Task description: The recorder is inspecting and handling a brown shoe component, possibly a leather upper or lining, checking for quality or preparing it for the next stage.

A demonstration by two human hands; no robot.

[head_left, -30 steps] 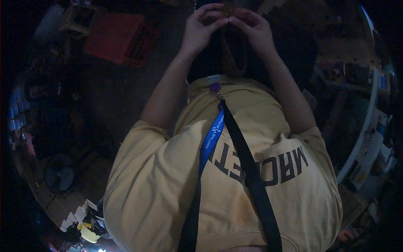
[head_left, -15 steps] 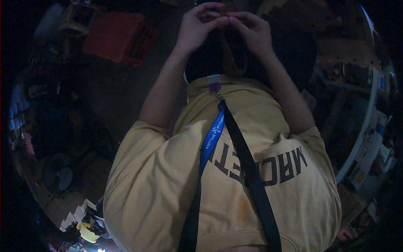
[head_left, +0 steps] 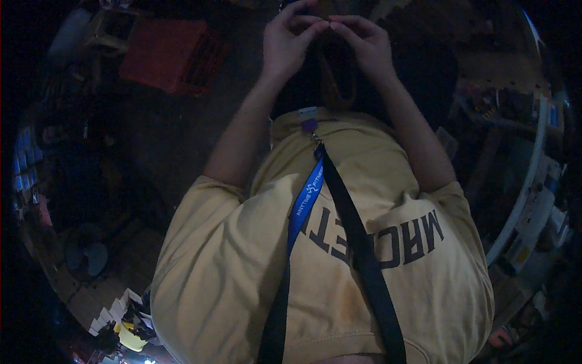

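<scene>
At far left I see a dim shelf [head_left: 27, 176] with small blue items. Right of it, on the far floor, lies a red crate [head_left: 167, 54]. Near left, a yellow object [head_left: 130, 337] sits among white pieces on the floor.

At centre, I see a yellow shirt [head_left: 242, 273] filling the near field, crossed by a blue lanyard [head_left: 305, 203] and a black strap [head_left: 357, 255].

The left hand [head_left: 285, 45] is raised at far centre, fingers curled, thumb and fingertips pinched together. The right hand [head_left: 367, 42] is just beside it, also curled, its fingertips touching those of the left hand. Both hands are closed in a pinch at the same spot; I cannot tell what they grip, as anything between the fingertips is too small and dark to resolve.

At far right, a cluttered bench [head_left: 521, 182] with a pale curved edge runs along the rim.
</scene>
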